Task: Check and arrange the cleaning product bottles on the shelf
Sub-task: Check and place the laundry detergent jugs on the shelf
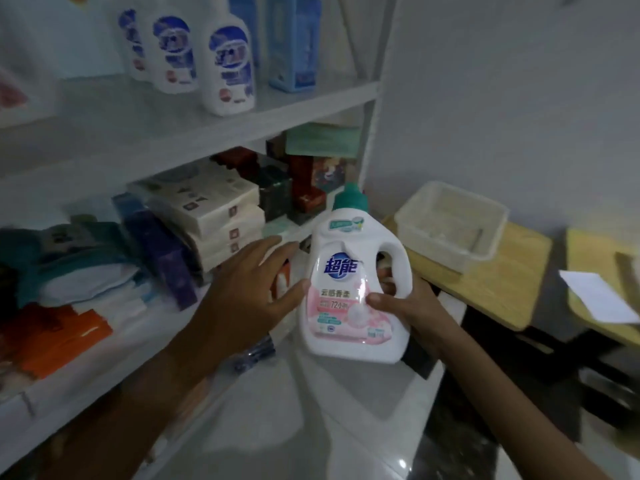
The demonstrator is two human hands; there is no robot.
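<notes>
Shelving crowds our spread left hand [249, 289]; right hand [412, 306] alone grips detergent bottle [356, 289], which we risk dropping.

I see a white detergent bottle [356, 289] with a teal cap, side handle and pink label, upright in the air off the shelf's [194, 133] right end. Three white bottles with blue labels [228, 67] stand on its upper board beside a blue bottle [294, 43].

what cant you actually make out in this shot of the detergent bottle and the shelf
- Head view: the small print on the detergent bottle label is too small to read.
- The right hand fingers lie mostly behind the bottle.
- The white bottles on the upper shelf are blurred, tops cut by the frame edge.
- Whether the left hand thumb touches the bottle is unclear.
</notes>
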